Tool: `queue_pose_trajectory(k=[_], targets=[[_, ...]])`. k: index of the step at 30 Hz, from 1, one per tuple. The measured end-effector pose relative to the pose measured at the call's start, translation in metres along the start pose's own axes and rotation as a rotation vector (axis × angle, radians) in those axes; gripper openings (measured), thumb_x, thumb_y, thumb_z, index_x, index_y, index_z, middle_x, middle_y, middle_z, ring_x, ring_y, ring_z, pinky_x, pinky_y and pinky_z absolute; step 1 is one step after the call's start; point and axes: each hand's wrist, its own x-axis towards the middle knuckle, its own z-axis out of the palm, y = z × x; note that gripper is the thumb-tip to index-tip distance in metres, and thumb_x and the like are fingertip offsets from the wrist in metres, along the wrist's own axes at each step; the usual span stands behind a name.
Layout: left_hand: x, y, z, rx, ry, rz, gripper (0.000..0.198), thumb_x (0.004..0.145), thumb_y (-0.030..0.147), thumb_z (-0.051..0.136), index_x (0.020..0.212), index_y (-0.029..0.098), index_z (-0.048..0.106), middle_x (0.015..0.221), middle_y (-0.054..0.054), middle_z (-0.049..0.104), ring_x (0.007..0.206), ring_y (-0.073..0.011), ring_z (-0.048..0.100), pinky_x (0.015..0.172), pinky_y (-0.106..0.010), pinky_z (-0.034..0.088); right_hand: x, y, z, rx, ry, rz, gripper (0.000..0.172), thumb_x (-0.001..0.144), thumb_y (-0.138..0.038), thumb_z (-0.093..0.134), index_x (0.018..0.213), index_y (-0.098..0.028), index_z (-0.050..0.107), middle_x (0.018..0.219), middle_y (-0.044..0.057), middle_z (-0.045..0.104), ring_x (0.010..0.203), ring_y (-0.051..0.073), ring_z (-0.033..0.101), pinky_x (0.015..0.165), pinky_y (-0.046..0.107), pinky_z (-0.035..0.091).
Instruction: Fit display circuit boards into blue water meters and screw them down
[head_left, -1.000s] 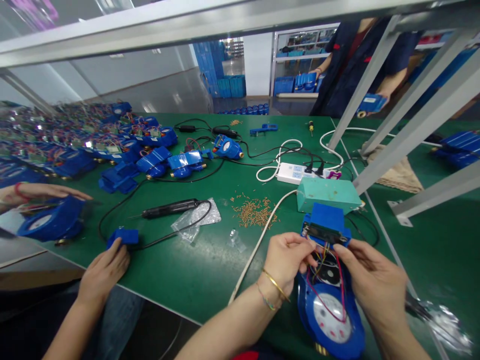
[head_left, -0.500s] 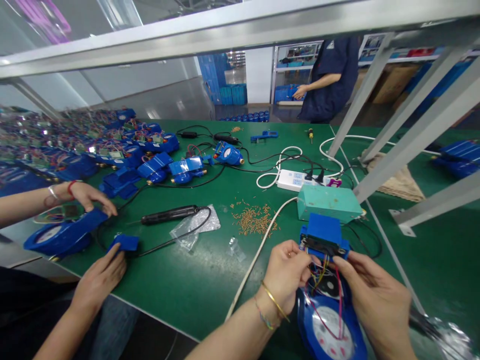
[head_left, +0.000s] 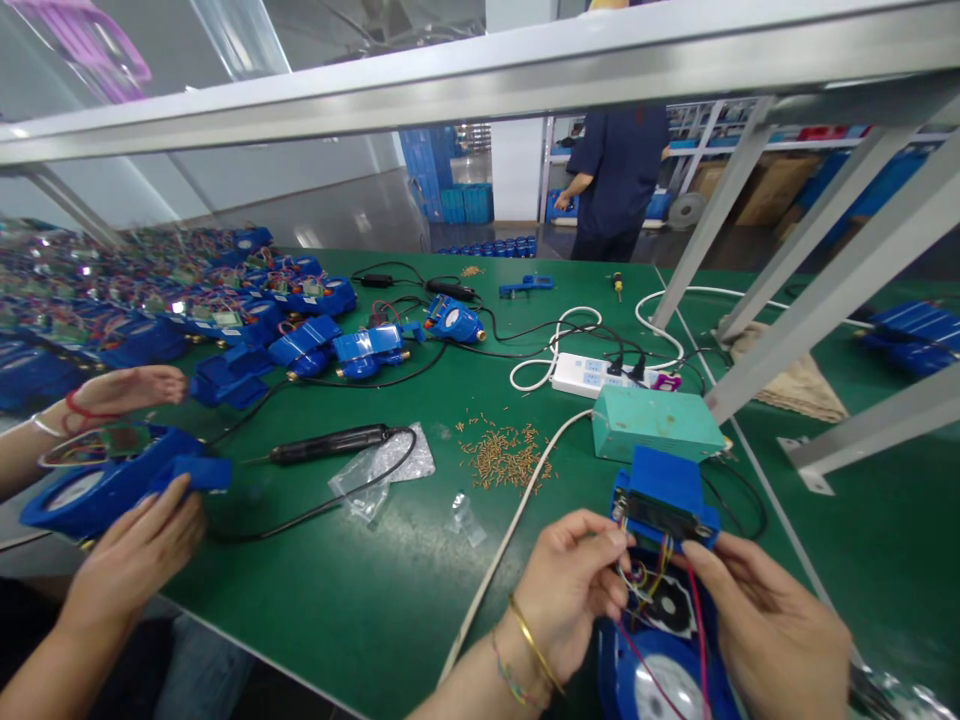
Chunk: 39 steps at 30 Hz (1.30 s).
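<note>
Blue meter (head_left: 664, 680) sits between left hand (head_left: 566, 600), right hand (head_left: 772, 640)

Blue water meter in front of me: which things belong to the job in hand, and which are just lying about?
Job in hand: left hand, right hand, blue water meter, blue cover, coloured wires.

Lying about: brass-coloured pins, plastic bag, screwdriver.
</note>
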Motion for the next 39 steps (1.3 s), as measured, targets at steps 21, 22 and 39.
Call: queue_pose_trajectory(k=[21, 22, 39], targets=[[-0.001, -0.003, 0.005, 0.090, 0.096, 0.115, 0.046, 0.058, 0.045, 0.087, 0.072, 0.013, 0.057, 0.059, -0.003, 0.068, 0.047, -0.0118, 0.065, 0.046, -0.017, 0.049, -0.001, 0.008, -0.003, 0.019, 0.009, 0.023, 0.037, 0.065, -0.044, 0.083, 0.087, -0.017, 0.074, 0.082, 0.006, 0.077, 0.070, 0.024, 0.074, 0.067, 0.023, 0.062], [0.000, -0.004, 0.005, 0.098, 0.091, 0.109, 0.046, 0.058, 0.045, 0.087, 0.072, 0.012, 0.058, 0.058, -0.004, 0.068, 0.047, -0.0117, 0.065, 0.046, -0.017, 0.049, -0.001, 0.007, -0.002, 0.026, 0.016, 0.032, 0.036, 0.065, -0.044, 0.083, 0.087, -0.017, 0.074, 0.082, 0.006, 0.077, 0.071, 0.024, 0.074, 0.068, 0.023, 0.063], [0.001, -0.006, 0.010, 0.120, 0.083, 0.091, 0.046, 0.058, 0.045, 0.086, 0.072, 0.011, 0.058, 0.058, -0.004, 0.068, 0.044, -0.0113, 0.064, 0.046, -0.018, 0.049, 0.000, 0.006, 0.002, 0.104, 0.071, 0.126, 0.041, 0.057, -0.042, 0.086, 0.085, -0.016, 0.071, 0.075, 0.003, 0.075, 0.063, 0.018, 0.072, 0.060, 0.015, 0.058]])
